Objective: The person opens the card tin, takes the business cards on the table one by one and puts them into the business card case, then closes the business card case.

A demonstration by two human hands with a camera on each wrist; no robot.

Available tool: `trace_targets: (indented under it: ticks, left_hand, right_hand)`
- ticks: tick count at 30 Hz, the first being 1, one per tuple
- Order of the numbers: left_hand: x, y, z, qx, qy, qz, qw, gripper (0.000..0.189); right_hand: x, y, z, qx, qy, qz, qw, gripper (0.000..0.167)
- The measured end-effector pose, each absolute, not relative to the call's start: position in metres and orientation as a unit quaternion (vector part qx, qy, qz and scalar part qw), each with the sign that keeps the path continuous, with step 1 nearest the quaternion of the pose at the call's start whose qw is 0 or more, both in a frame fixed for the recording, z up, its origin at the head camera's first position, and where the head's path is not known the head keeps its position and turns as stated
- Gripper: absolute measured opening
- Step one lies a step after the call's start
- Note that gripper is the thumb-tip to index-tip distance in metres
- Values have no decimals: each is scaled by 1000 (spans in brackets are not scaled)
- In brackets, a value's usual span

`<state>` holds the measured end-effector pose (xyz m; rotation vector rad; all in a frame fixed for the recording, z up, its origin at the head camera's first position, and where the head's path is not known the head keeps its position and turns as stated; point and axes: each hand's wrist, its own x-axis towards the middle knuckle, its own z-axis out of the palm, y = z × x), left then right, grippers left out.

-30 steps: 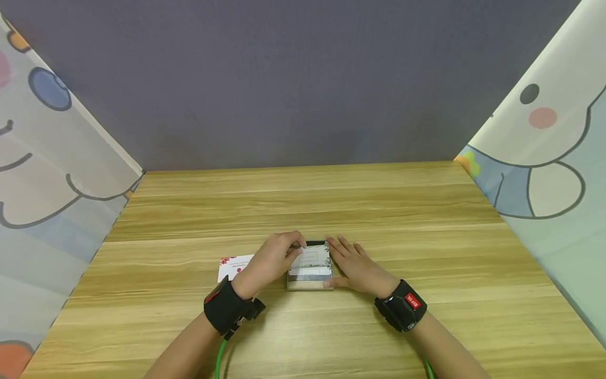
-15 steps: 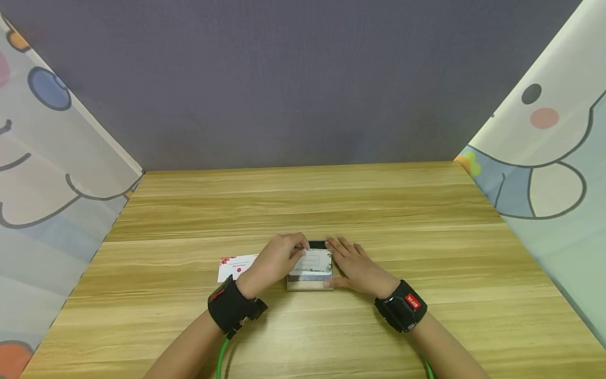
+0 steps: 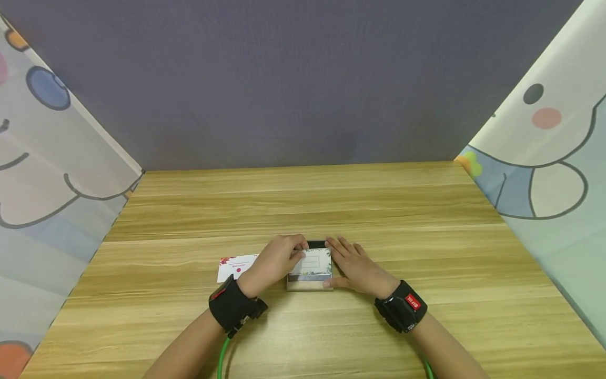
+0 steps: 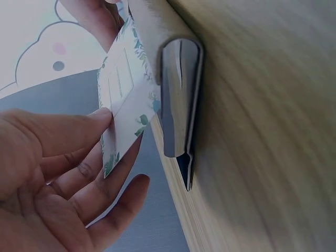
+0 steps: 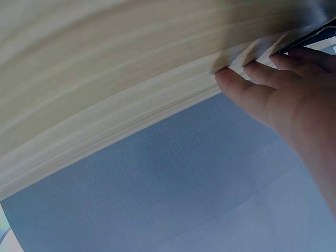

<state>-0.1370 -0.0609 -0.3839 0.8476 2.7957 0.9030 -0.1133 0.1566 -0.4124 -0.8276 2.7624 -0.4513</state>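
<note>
My left hand [image 3: 279, 258] pinches a white card [image 3: 316, 260] with a leafy printed border between thumb and fingers. The card is tilted over a business card case [image 3: 310, 286], its near edge at the case's silver front part in the head view. In the left wrist view, the card [image 4: 126, 89] leans beside the rounded metal edge of the case [image 4: 176, 100]. My right hand [image 3: 360, 271] rests along the case's right side, fingers straight, thumb at the near right corner. The right wrist view shows its fingertips [image 5: 226, 79] on the tabletop.
Left of the case, partly behind my left wrist, lies another white card [image 3: 234, 267] with red flowers. The wooden table [image 3: 379, 205] runs back to a grey panel [image 3: 303, 84]. Green cables [image 3: 221, 358] trail from both wrist straps.
My left hand has shifted slightly right and nearer, and the leafy card has come closer to the case's front part. The right hand stays in place.
</note>
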Motion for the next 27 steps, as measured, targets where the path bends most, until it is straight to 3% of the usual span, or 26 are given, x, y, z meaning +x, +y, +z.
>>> trace_targets:
  ticks: [12, 21, 27]
  left_hand:
    - [-137, -63, -389, 283, 923, 248, 79, 25]
    - [-135, -66, -391, 296, 919, 234, 113, 24]
    - [-133, -67, -389, 314, 918, 217, 109, 24]
  right_hand:
    - [-112, 156, -411, -284, 940, -156, 110, 88]
    - [-113, 157, -412, -284, 939, -158, 110, 88]
    - [-112, 157, -413, -287, 939, -157, 105, 87]
